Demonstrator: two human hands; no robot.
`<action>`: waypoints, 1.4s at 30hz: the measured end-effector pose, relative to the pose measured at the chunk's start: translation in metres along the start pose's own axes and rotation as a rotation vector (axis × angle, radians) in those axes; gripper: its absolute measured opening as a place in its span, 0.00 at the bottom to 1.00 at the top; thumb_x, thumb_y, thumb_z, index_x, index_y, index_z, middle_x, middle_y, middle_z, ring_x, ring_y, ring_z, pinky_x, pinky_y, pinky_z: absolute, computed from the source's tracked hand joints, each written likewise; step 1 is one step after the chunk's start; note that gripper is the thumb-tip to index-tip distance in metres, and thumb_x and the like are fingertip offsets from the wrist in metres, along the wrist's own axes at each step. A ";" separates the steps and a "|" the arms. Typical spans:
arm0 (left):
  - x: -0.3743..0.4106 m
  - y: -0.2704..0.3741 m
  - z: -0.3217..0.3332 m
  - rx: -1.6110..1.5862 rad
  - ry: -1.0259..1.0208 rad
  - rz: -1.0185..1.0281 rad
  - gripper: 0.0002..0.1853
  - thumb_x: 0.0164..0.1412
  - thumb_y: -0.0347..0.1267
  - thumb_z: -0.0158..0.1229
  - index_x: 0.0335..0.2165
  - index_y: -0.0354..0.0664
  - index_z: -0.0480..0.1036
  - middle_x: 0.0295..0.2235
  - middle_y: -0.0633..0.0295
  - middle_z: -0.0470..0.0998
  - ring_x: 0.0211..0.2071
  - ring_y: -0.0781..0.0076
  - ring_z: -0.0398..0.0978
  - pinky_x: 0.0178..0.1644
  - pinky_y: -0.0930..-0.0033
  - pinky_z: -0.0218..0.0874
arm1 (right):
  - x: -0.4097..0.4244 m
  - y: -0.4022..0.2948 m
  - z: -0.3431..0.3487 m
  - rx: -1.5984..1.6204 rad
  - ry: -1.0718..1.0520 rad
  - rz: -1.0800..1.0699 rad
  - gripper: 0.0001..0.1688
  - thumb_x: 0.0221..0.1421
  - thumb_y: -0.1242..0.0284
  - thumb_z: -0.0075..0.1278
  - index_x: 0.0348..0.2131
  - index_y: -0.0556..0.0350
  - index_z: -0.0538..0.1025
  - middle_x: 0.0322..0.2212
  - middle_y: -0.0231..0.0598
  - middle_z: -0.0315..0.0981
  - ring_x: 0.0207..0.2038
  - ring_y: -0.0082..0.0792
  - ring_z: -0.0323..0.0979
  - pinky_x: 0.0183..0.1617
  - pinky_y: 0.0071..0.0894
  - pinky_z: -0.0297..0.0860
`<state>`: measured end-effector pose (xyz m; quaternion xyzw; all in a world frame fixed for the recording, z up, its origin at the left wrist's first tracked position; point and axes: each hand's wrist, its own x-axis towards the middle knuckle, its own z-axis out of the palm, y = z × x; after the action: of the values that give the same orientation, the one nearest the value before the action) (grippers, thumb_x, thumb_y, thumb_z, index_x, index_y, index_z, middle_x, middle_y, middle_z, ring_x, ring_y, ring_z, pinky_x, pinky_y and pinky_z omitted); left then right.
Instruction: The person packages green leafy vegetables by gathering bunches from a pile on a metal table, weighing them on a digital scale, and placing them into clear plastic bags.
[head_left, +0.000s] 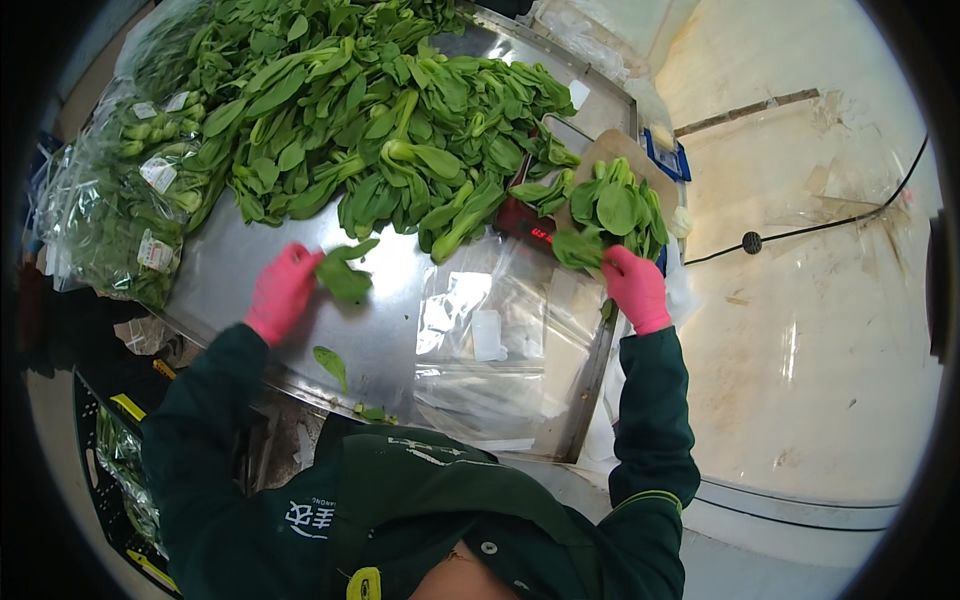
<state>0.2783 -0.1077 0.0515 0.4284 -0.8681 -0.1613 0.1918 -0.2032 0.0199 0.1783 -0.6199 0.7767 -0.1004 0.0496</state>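
My left hand (280, 291), in a pink glove, pinches a few loose bok choy leaves (345, 277) above the steel table. My pink-gloved right hand (636, 285) grips a small bok choy (579, 249) at the front edge of a digital scale. On the scale's board (630, 146) rests a bunch of bok choy (621, 206), its pale stems pointing away from me. The scale's red display (538, 231) is lit and partly hidden by leaves. A large heap of bok choy (375, 127) covers the far side of the table.
Clear plastic bags (484, 390) lie flat on the steel table (240, 259). Bagged greens with labels (150, 217) are piled at the left. A loose leaf (331, 366) lies near the front edge. A black crate (97, 465) stands lower left. A cord (817, 230) crosses the wall panel.
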 end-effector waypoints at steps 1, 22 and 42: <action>0.019 -0.010 -0.007 0.050 0.096 -0.040 0.24 0.47 0.24 0.55 0.47 0.46 0.68 0.39 0.54 0.69 0.39 0.52 0.70 0.40 0.59 0.64 | 0.004 -0.022 -0.007 0.069 -0.018 -0.056 0.15 0.50 0.63 0.52 0.39 0.46 0.74 0.23 0.47 0.74 0.29 0.49 0.73 0.32 0.44 0.67; -0.050 -0.008 0.042 -0.096 -0.829 0.624 0.10 0.43 0.31 0.55 0.30 0.43 0.73 0.31 0.55 0.73 0.36 0.52 0.72 0.38 0.56 0.64 | 0.139 -0.082 -0.076 0.731 0.026 0.013 0.19 0.58 0.68 0.48 0.48 0.51 0.73 0.36 0.30 0.77 0.34 0.16 0.70 0.33 0.17 0.63; 0.380 0.245 0.150 0.312 -0.354 0.433 0.25 0.49 0.43 0.58 0.44 0.41 0.71 0.37 0.50 0.76 0.46 0.53 0.72 0.57 0.45 0.50 | 0.060 0.186 0.058 0.590 0.339 0.594 0.49 0.52 0.46 0.50 0.55 0.70 0.57 0.49 0.55 0.64 0.51 0.44 0.65 0.54 0.31 0.60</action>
<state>-0.1714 -0.2540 0.1031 0.2232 -0.9733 -0.0538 -0.0001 -0.3824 -0.0047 0.0844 -0.3041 0.8562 -0.3991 0.1233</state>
